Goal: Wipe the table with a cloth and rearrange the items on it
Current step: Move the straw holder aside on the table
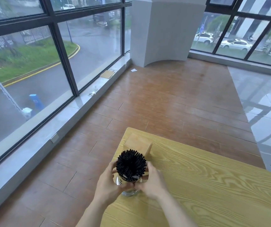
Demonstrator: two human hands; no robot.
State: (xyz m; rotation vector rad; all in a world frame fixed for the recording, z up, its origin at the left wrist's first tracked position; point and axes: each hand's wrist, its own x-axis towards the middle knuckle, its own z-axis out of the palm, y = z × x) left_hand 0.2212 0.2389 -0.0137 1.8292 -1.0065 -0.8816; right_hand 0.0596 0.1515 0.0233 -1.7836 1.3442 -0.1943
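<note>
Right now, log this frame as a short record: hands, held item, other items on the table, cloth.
left hand: gripping the holder's left side
right hand: gripping the holder's right side
held item: shiny holder packed with black straws, upright near the table's left edge
other items: wooden block just beyond the holder, near the corner
table: light wood grain
cloth: none in view

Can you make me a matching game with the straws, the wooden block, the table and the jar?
Things:
1. straws
2. block
3. table
4. jar

Descriptions:
A. yellowish wood grain, holds the rest
B. black, bunched upright
C. shiny, held by the left hand and right hand
D. pale wood, near the table's far corner

Pairs: 1-B, 2-D, 3-A, 4-C
</note>
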